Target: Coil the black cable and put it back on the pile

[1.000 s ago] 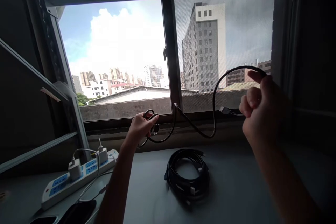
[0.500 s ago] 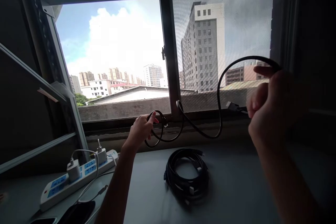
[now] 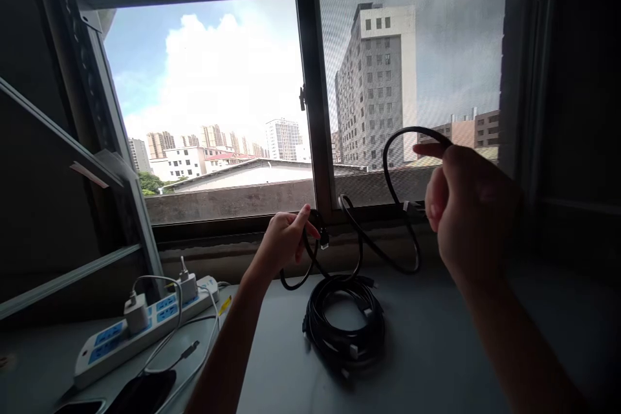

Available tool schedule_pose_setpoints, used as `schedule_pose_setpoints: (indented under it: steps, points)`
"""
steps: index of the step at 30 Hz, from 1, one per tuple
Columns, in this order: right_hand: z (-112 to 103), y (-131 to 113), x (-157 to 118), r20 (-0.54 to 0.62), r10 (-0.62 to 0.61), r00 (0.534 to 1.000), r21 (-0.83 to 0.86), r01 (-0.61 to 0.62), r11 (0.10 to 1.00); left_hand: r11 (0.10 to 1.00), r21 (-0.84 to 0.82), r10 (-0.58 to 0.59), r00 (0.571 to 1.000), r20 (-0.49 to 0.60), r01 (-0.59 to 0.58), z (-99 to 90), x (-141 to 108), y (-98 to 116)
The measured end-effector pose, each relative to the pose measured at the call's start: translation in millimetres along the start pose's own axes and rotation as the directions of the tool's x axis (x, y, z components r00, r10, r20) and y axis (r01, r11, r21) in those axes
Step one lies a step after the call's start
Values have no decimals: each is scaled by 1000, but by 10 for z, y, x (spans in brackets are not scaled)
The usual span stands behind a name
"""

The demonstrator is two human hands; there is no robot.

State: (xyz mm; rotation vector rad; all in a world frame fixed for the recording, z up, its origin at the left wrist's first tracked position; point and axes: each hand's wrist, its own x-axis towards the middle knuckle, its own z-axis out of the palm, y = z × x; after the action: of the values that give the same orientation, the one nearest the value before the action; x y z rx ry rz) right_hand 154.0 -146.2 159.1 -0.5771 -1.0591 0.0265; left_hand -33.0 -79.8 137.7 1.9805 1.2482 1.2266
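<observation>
A black cable [image 3: 414, 251] hangs in loose loops between my two hands, in front of the window. My left hand [image 3: 286, 239] is closed on one part of it, with a plug end [image 3: 324, 240] dangling just right of the fingers. On the right, my right hand [image 3: 453, 197] grips the cable near its other end; a connector [image 3: 411, 208] sticks out leftward from that hand, and its index finger points left. Below the hands, a coiled bundle of black cables [image 3: 315, 330] with several plug ends lies on the grey table [image 3: 427, 349].
At the left, a white power strip [image 3: 87, 369] with blue sockets holds two white plugs [image 3: 136, 315]. White cables and a dark device [image 3: 145, 393] lie beside it. A metal frame [image 3: 121, 142] stands at the left of the window [image 3: 310, 110].
My right hand has moved left, nearer to my left hand, which has shifted slightly right. The cable between them has bunched and hangs lower.
</observation>
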Motion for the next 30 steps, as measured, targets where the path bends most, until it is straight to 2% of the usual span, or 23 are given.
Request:
schedule_pose_setpoints:
  steps: [8,13,15,19,21,23,26,28,30]
  points:
    - [43,34,-36,92,59,994,-2,-59,998,983,-186,-11,1000,-13,8,72,-43,112]
    - [87,56,-83,221,103,970,-69,-90,994,969,-246,-27,1000,10,28,165,-108,204]
    - [130,70,-131,318,144,937,-141,-104,985,961,-277,-11,999,51,25,244,-137,225]
    - [248,111,-251,571,209,794,-249,-76,966,952,-305,30,993,115,6,425,-185,209]
    - [289,131,-287,622,208,755,-276,-38,960,946,-325,48,992,118,-6,483,-199,197]
    - [294,149,-284,598,207,774,-299,-24,954,930,-368,35,995,99,3,499,-204,206]
    - [234,174,-211,548,247,799,-335,-61,940,894,-447,-26,1000,1,24,452,-199,261]
    - [184,190,-154,513,273,814,-351,-92,932,875,-484,-35,997,-67,-2,396,-194,302]
    - [155,204,-127,496,286,820,-343,-118,932,863,-505,-14,997,-80,-28,343,-194,329]
